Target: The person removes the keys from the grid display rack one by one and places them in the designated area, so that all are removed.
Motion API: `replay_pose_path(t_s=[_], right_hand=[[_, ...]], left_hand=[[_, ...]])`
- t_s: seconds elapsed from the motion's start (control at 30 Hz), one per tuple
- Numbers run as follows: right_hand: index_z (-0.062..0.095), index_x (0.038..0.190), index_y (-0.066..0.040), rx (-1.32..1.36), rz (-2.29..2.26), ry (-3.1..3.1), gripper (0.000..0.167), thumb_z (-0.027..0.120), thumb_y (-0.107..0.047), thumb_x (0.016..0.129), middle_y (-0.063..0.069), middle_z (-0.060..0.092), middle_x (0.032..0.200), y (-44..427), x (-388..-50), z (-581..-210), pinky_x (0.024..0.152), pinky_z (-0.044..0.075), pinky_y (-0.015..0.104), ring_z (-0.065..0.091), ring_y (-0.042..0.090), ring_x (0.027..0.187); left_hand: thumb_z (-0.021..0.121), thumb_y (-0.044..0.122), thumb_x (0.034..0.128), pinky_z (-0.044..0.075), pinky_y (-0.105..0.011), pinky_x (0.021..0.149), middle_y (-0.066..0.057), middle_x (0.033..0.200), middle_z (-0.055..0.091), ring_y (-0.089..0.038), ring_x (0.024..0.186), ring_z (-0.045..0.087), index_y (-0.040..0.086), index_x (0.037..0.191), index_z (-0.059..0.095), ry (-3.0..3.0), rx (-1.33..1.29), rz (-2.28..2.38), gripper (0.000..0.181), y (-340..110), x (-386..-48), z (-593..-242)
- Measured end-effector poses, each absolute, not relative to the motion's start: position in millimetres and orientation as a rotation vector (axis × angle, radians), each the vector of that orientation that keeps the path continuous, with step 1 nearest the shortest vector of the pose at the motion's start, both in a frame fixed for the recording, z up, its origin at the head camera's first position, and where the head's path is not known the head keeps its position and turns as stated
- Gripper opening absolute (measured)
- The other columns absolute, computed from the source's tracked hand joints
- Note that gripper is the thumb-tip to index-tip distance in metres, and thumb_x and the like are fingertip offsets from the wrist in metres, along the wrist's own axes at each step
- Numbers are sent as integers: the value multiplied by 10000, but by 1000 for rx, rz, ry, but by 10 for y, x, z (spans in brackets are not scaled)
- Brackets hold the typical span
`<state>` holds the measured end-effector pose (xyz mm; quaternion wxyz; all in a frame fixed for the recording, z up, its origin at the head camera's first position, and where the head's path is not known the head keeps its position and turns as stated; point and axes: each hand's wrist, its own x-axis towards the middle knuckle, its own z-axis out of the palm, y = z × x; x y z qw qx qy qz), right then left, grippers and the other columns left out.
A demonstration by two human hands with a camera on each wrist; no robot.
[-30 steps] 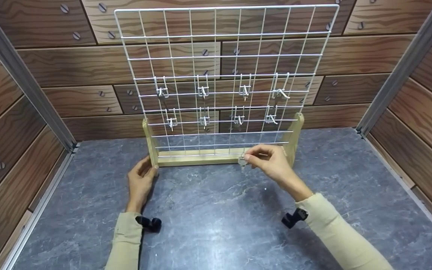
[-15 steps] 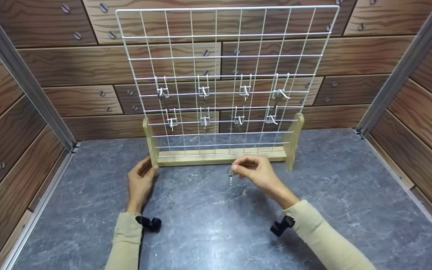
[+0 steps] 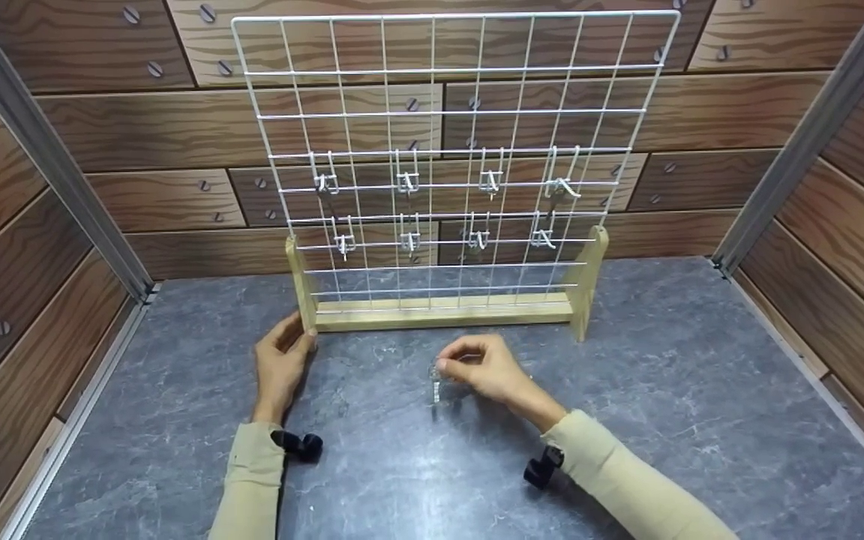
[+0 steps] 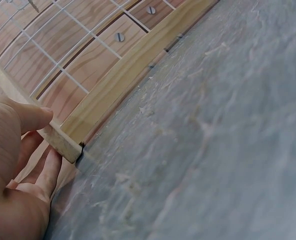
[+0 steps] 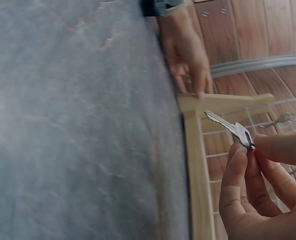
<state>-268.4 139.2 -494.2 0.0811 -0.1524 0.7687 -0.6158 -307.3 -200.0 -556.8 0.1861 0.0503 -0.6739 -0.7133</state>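
A silver key (image 3: 436, 391) hangs bit-down from my right hand (image 3: 490, 371), pinched at its bow between thumb and fingertips, above the tabletop in front of the rack. Its notched blade (image 5: 219, 120) shows plainly in the right wrist view. My left hand (image 3: 280, 369) holds the lower left end of the wooden stand; in the left wrist view the thumb lies on one side of the upright (image 4: 63, 145) and fingers are on the other. A white wire grid (image 3: 454, 16) rises from this stand. Two rows of metal hooks (image 3: 408, 181) hang on it; dark slim shapes below some are too small to identify.
The grey marbled tabletop (image 3: 372, 480) spreads around the stand. Wood-patterned walls (image 3: 162, 127) close off the back and both sides, with metal corner posts (image 3: 799, 135). Black wrist cameras (image 3: 303, 448) sit on both sleeves.
My right hand has moved left and toward me with the key, away from the stand's lower right part. My left hand and the rack have stayed in place.
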Motion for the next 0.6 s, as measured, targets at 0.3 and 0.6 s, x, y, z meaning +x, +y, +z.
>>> replay_pose_path(t_s=[0.3, 0.6], right_hand=[[775, 1048, 65, -453, -1798, 2264, 160, 795, -36, 926, 134, 783, 956, 1284, -2664, -5067, 737, 686, 373, 709, 159, 739], [781, 1004, 43, -447, -1708, 2288, 111, 790, -45, 937, 141, 790, 872, 1183, -2626, -5186, 550, 615, 254, 705, 148, 656]], left_hand=[[700, -58, 990, 631, -187, 834, -301, 1392, 661, -293, 1204, 688, -43, 1414, 656, -1903, 137, -2020, 426, -1998, -3098, -5541], [696, -27, 1008, 604, -142, 870, -288, 1419, 649, -350, 1282, 653, -27, 1434, 646, -1935, 151, -2003, 429, -2011, -3053, -5545]])
